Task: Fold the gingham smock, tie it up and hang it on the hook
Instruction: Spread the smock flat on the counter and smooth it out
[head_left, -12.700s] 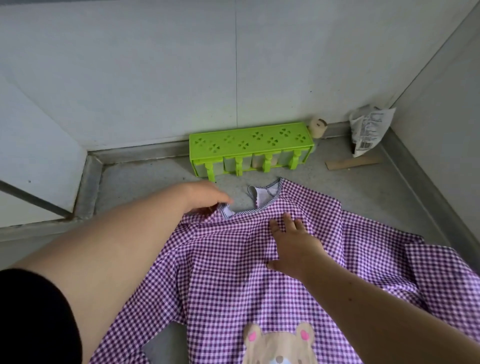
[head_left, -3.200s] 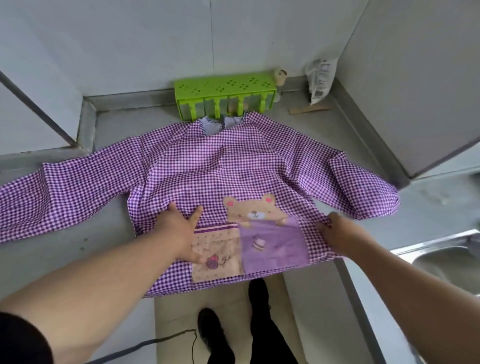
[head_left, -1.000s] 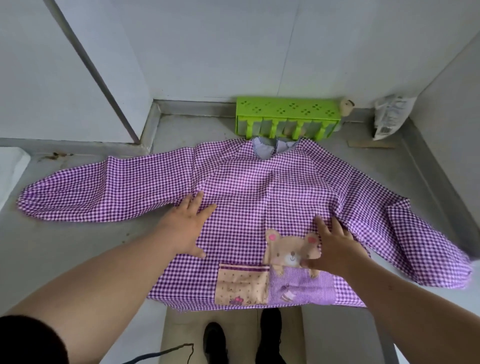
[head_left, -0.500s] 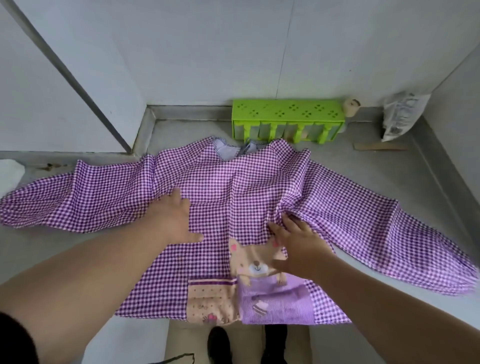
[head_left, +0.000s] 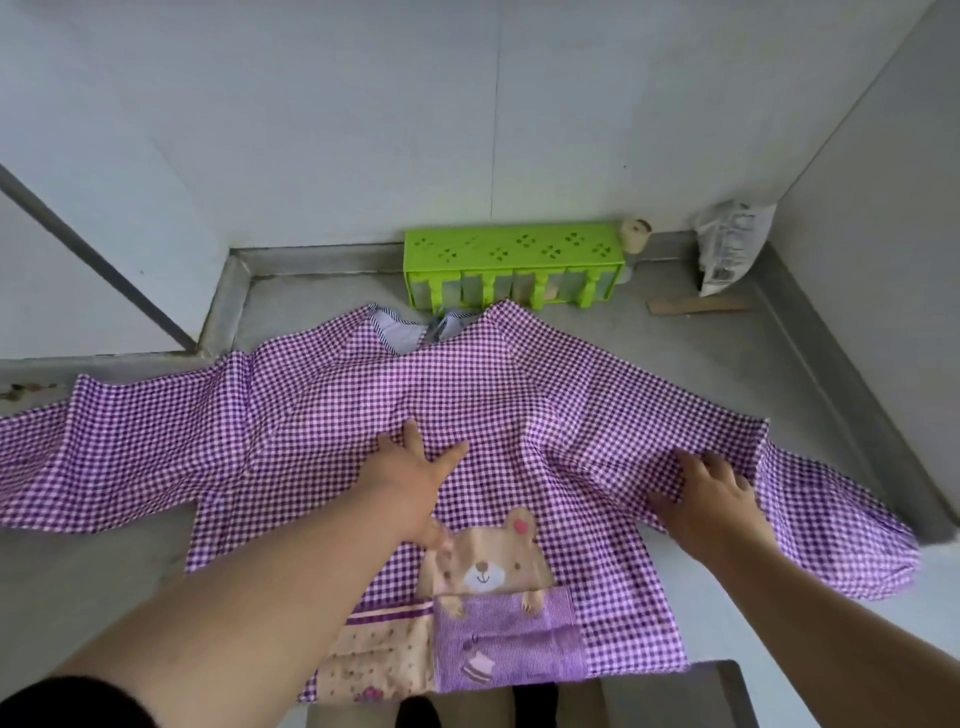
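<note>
Grey counter (head_left: 322, 312) boxed in by pale walls (head_left: 363, 114); green rack (head_left: 514, 267) set against back wall.

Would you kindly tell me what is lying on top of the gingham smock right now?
Both hands rest on the gingham smock: the left hand flat on its chest, the right hand on bunched fabric by the right sleeve. The cloth beneath the palms is covered.

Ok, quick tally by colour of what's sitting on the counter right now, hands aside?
Purple: 1, the gingham smock
Green: 1, the slotted plastic rack
White: 1, the printed bag in the corner
Beige or brown: 2, the small roll beside the rack and the flat wooden strip
Total: 5
</note>
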